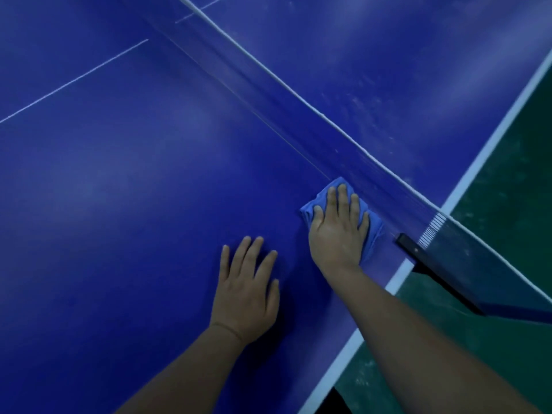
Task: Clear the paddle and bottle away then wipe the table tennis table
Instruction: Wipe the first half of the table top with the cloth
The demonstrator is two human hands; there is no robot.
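The blue table tennis table (125,180) fills most of the view. A folded blue cloth (372,231) lies on it close to the net, near the right edge. My right hand (339,230) presses flat on the cloth with straight fingers. To its left, my left hand (246,289) rests flat on the bare tabletop, fingers spread. No paddle or bottle is in view.
The net (343,138) with its white top band runs diagonally from top centre to the right. Its black post and clamp (430,267) sit at the table's white-lined right edge. Green floor (504,204) lies beyond that edge.
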